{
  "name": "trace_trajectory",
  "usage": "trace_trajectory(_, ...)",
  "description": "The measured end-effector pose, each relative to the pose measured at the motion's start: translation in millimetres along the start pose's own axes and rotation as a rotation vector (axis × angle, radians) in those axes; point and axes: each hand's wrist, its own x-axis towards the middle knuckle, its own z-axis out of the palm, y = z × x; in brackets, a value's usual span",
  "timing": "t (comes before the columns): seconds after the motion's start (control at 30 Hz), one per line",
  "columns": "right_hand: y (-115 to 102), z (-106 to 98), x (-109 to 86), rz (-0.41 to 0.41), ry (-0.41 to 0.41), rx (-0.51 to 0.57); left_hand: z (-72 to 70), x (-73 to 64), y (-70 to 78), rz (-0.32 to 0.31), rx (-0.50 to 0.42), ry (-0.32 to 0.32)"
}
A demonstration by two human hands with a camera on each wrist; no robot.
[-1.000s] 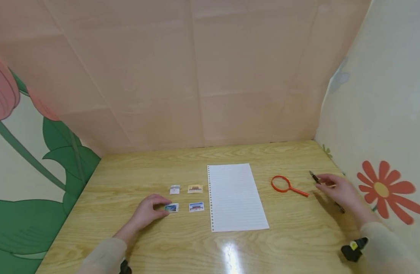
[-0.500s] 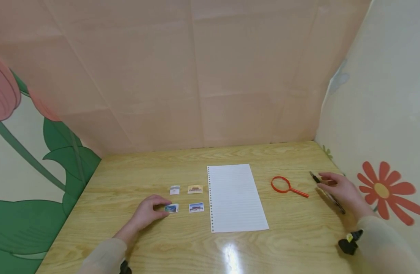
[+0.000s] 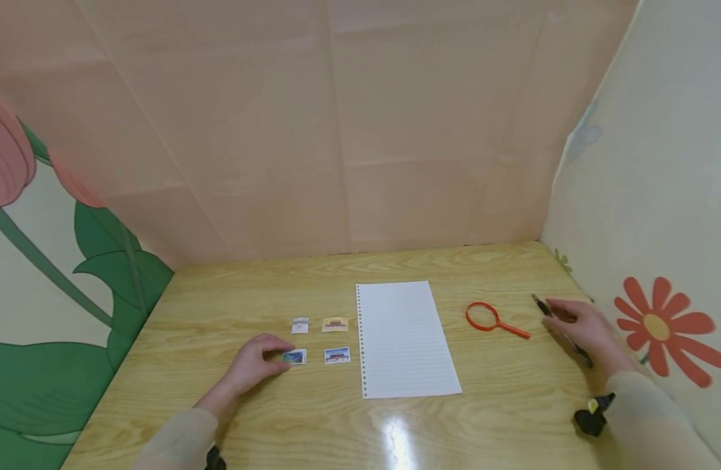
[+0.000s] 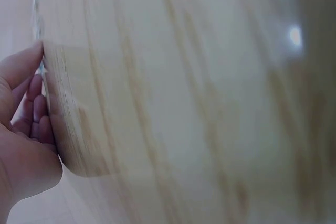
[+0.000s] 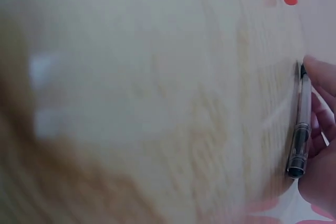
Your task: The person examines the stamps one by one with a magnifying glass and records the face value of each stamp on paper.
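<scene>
My left hand rests at the left end of a small blue-green landscape stamp, its thumb and a finger at the stamp's edges. In the left wrist view the stamp hides behind the fingertips. Over on the right, my right hand holds thumb and finger on either side of a pen near its tip. The pen lies slantwise along the table, partly covered by the hand. Its clear barrel with a dark end cap shows in the right wrist view.
Nearby lie a grey-white stamp, a yellow stamp and a blue-red building stamp. Lined paper with punched holes lies in the middle. A red magnifying glass is left of the pen. Walls border the wooden table.
My right hand has drawn back a little from the pen's tip and its wrist has shifted left; more of the pen now shows. My left hand and the stamps stay put.
</scene>
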Motion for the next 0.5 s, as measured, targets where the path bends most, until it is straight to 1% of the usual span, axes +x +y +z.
trace_trajectory(0.23,-4.1,4.8,-3.7,0.037,0.044,-0.003,-0.6,0.2,-0.4,-0.006,0.001,-0.002)
trace_trajectory(0.5,-4.4,7.4,-3.3,0.017,0.076,-0.026,-0.6,-0.1,-1.0,-0.005,-0.005,-0.004)
